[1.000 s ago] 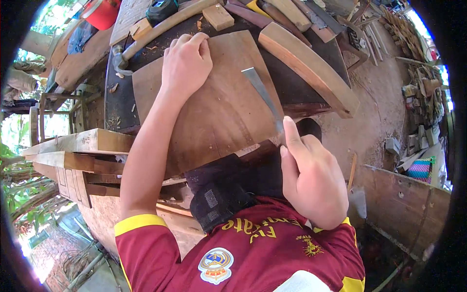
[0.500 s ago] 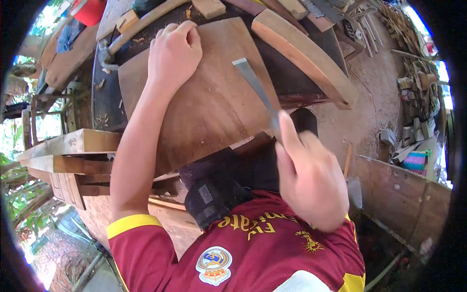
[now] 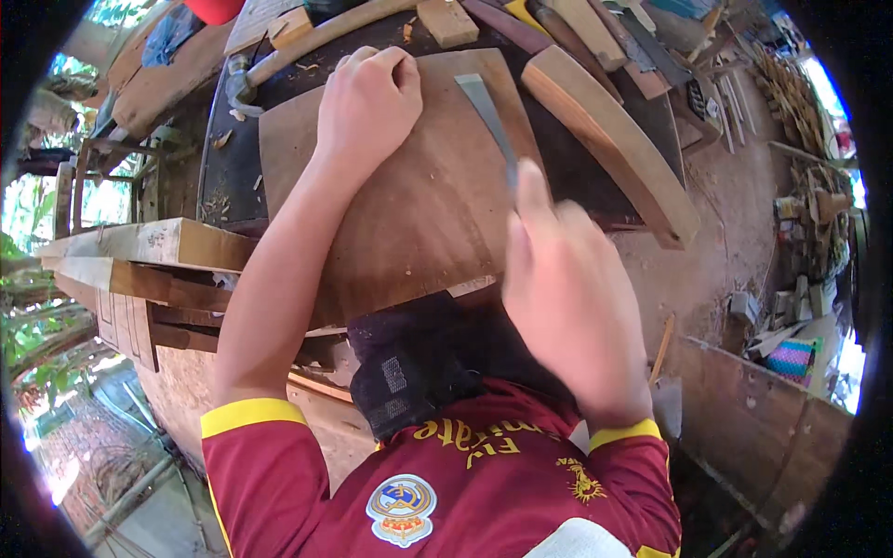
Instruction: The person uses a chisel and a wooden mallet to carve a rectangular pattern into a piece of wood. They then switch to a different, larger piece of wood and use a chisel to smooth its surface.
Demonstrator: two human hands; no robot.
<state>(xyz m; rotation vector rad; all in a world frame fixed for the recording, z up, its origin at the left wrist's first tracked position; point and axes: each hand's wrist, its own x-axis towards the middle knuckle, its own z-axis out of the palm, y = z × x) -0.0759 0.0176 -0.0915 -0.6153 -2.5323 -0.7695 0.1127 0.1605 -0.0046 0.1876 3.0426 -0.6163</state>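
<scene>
A flat brown wooden board [image 3: 419, 200] lies in front of me, its near edge close to my waist. My left hand [image 3: 370, 104] is closed at the board's far edge, its fingers curled over that edge and partly hidden. In my right hand [image 3: 572, 288], blurred by motion, is a chisel [image 3: 490, 121]. The chisel's flat grey blade points away from me over the right part of the board, its forefinger-side grip wrapped by my fingers. Its handle is hidden in the hand.
Right of the board lies a curved wooden piece [image 3: 614, 149]. A hammer [image 3: 244, 82] and a small wood block [image 3: 448, 23] sit beyond the board on a dark worktop [image 3: 233, 177]. Thick planks [image 3: 177, 244] jut out at the left.
My right hand has moved away from me and slightly left with the chisel, over the board. The left hand stays at the board's far edge while the whole view has shifted.
</scene>
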